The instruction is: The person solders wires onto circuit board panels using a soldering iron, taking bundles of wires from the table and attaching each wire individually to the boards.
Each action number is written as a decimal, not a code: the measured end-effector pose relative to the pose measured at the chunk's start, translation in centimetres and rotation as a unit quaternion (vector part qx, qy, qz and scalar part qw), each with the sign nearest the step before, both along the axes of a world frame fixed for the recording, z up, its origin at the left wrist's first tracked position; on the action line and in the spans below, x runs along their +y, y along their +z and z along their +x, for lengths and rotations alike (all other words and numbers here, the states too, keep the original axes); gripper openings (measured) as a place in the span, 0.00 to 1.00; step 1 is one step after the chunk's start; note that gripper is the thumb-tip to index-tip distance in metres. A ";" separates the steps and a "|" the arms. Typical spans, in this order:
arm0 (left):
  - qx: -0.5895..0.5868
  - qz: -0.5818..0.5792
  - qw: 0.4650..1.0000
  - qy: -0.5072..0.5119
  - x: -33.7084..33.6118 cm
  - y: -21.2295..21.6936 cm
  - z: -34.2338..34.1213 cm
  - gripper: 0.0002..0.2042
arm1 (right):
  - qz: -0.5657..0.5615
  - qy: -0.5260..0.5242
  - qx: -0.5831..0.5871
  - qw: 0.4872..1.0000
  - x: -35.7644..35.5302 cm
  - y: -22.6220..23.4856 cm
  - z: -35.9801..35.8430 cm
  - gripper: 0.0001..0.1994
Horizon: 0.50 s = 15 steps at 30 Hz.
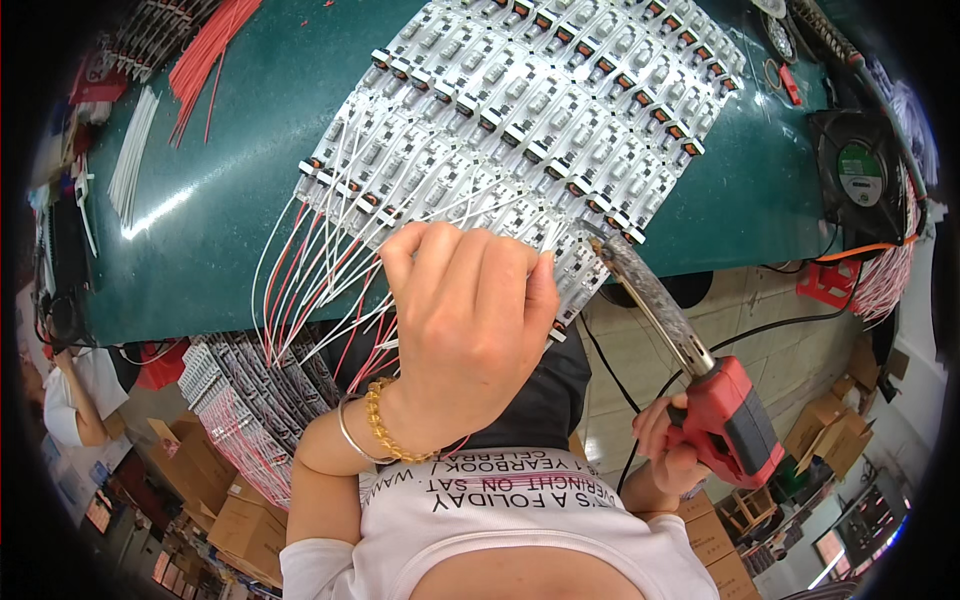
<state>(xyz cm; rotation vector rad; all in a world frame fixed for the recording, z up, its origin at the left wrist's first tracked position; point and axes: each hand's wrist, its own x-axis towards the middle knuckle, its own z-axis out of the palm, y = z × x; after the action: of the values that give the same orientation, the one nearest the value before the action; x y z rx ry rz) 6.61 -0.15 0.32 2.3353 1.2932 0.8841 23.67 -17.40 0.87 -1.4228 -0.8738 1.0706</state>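
A large panel of white circuit boards point(520, 110) with rows of small black and silver parts lies tilted on the green table. White and red wires point(320, 270) trail off its near left edge. My left hand point(470, 320) is closed over the panel's near edge, fingertips pinched. Its back hides whatever they hold, though white wires run close by. In my right hand point(668, 450) is a red and black soldering gun point(735, 415), fingers wrapped round the handle. The gun's long metal barrel slants up left, its tip at the panel's lower right edge beside my left fingers.
Red wires point(210, 50) and white wires point(135, 150) lie on the green table point(230, 240) at far left. A black fan point(855, 170) stands at its right end. More wired boards point(250, 380) hang below left. A black cable point(760, 333) crosses above the floor. Another person point(85, 400) sits left.
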 end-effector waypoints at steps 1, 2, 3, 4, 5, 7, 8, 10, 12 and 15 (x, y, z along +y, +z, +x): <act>0.000 0.004 1.000 0.000 0.0 0.0 0.0 0.10 | 0.014 -0.007 0.009 1.000 0.3 0.2 -0.1 0.36; 0.000 0.007 1.000 -0.001 0.0 0.0 0.1 0.09 | 0.014 -0.007 0.009 1.000 0.5 0.4 -0.1 0.36; 0.000 0.008 1.000 0.000 0.0 -0.1 0.0 0.09 | 0.011 -0.002 0.015 1.000 0.7 0.6 -0.1 0.37; 0.000 0.010 1.000 0.001 0.0 -0.1 0.0 0.09 | 0.007 0.003 0.021 1.000 0.7 0.6 -0.1 0.38; 0.000 0.012 1.000 0.002 -0.1 -0.1 0.0 0.09 | 0.008 0.003 0.022 1.000 0.6 0.5 0.0 0.38; 0.004 0.007 1.000 -0.001 -0.1 -0.1 -0.1 0.09 | 0.015 0.018 0.022 0.999 0.4 0.3 0.3 0.38; 0.009 0.003 1.000 -0.003 -0.1 -0.1 -0.1 0.09 | 0.015 0.017 0.022 1.000 0.4 0.3 0.3 0.38; -0.014 0.014 1.000 0.016 0.0 -0.2 0.1 0.09 | 0.035 0.012 0.032 0.999 0.5 0.2 0.3 0.38; -0.038 0.023 0.998 0.034 0.0 -0.2 0.2 0.08 | 0.039 0.009 0.023 0.999 -0.1 0.0 0.6 0.37; -0.024 -0.009 1.000 -0.014 -0.2 0.0 0.1 0.08 | 0.040 0.008 0.016 0.999 -0.7 -0.3 0.9 0.37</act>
<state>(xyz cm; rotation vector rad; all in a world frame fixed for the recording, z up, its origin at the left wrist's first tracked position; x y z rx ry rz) 6.69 -0.32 0.35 2.2987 1.2404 0.9113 24.57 -18.15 0.61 -1.3301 -0.8979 1.0561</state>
